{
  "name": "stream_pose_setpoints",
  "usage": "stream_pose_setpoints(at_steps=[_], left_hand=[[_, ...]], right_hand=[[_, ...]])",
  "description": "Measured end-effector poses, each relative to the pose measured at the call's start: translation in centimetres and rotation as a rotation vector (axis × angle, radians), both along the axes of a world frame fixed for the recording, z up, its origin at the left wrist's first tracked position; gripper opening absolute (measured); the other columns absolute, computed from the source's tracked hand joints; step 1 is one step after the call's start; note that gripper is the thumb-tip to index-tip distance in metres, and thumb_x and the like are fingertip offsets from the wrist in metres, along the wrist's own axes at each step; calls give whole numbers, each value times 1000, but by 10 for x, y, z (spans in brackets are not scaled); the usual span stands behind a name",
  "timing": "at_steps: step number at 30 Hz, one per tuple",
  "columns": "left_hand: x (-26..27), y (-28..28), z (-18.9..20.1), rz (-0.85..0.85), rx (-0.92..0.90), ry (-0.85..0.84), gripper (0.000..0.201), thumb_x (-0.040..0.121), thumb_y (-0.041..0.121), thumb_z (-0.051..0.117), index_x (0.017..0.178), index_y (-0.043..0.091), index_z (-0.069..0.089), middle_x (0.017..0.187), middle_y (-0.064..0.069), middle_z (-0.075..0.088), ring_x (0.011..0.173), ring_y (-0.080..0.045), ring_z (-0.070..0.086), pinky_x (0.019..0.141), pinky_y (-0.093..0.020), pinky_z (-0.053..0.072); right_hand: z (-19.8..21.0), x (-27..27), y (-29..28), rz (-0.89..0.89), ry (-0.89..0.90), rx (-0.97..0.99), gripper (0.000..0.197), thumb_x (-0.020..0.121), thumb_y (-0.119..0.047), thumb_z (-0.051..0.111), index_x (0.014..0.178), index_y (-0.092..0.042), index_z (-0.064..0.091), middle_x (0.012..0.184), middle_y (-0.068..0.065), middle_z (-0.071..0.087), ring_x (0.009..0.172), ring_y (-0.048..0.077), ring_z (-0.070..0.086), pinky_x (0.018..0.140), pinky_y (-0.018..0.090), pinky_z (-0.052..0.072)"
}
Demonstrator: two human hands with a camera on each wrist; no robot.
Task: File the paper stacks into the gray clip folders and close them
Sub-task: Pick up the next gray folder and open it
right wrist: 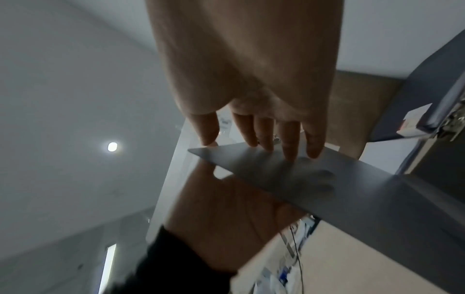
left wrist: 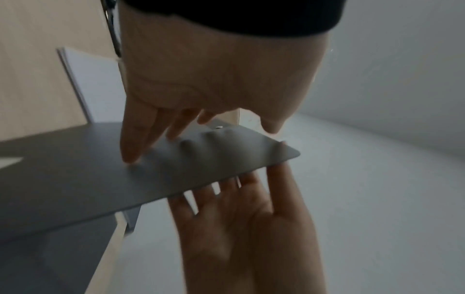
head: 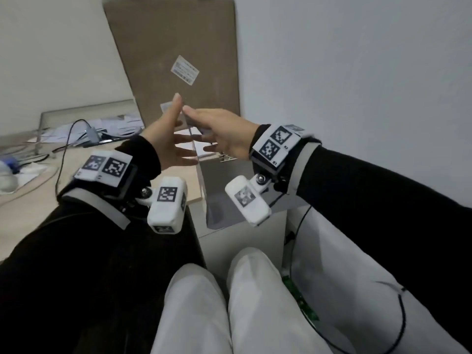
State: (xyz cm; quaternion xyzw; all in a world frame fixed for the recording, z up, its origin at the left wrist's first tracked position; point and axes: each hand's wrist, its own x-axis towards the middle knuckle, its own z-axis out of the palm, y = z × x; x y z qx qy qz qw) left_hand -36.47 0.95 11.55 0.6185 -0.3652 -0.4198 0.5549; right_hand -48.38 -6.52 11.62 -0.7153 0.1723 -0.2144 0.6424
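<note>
A gray clip folder stands open at the table's corner, its thin cover [head: 219, 190] raised upright between my hands. My left hand [head: 178, 139] lies flat against the cover's left side with straight, spread fingers and the thumb pointing up. My right hand [head: 212, 134] touches the other side with straight fingers. In the left wrist view the left fingers [left wrist: 226, 189] go behind the cover [left wrist: 100, 171] and the right fingers [left wrist: 135, 143] rest on it. The metal clip [head: 226, 157] and a white paper stack [head: 204, 154] sit at the folder's far end.
A large brown cardboard sheet [head: 173, 47] leans on the wall behind the folder. A black cable [head: 63, 154] and a tray of loose papers [head: 102, 123] lie on the wooden table [head: 33, 200] at left. The white wall [head: 357, 72] is close on the right.
</note>
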Motion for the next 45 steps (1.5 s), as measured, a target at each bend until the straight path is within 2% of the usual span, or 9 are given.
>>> stream_pose_setpoints(at_steps=[5,10,14,18,27,33,36,41,45], left_hand=[[44,42,7,180,8,-1,22,91,26,40,102,13,53,88,-8,59,49,-16,69,46,-23,55],[87,92,-27,377,-3,-32,36,91,-5,26,112,14,49,65,-6,75,54,-19,73,50,-30,60],[113,120,-73,486,149,-9,50,91,-9,35,138,9,38,70,-11,71,45,-15,69,45,-25,57],[121,123,-113,508,270,-106,48,88,-8,48,133,8,48,46,2,65,41,-14,59,43,-16,46],[122,97,-137,470,370,-147,38,85,2,54,123,7,59,92,-7,58,95,-18,51,67,-22,41],[123,80,-137,425,429,-265,34,87,7,57,121,6,59,86,-5,61,83,-13,58,66,-19,43],[134,73,-133,425,439,-355,45,84,3,62,129,1,55,111,-11,65,105,-23,61,95,-32,46],[147,63,-122,323,449,-453,59,82,5,66,137,12,47,143,-7,48,133,-23,44,113,-37,34],[157,55,-124,207,452,-399,64,83,-9,59,140,15,43,141,-19,46,130,-23,43,105,-34,36]], right_hand=[[-23,37,13,1,220,-144,41,95,-35,51,134,-22,52,138,-3,54,128,17,51,107,37,36],[-50,58,-1,-36,448,-489,38,94,-18,54,130,-7,57,125,0,58,106,10,51,59,2,40],[-80,75,-17,-4,716,-682,48,92,-25,57,136,-8,51,145,5,47,135,19,43,108,20,31],[-112,90,-29,-1,922,-707,64,84,-42,62,138,-10,48,145,8,48,132,26,47,112,32,35],[-129,81,-62,-97,1044,-718,59,92,-47,46,136,-7,49,143,13,48,131,29,46,109,33,36],[-125,78,-79,-85,1089,-744,51,89,-41,54,127,-7,57,134,12,56,121,29,53,105,33,41],[-123,91,-79,-135,1029,-728,37,82,-28,60,112,-6,64,119,13,65,101,28,61,89,30,48],[-117,128,-54,-5,906,-795,78,85,-44,61,148,-11,30,156,8,29,144,26,28,119,35,22],[-119,136,-41,152,979,-902,82,85,-55,56,150,-16,24,157,7,25,145,25,25,119,35,20]])
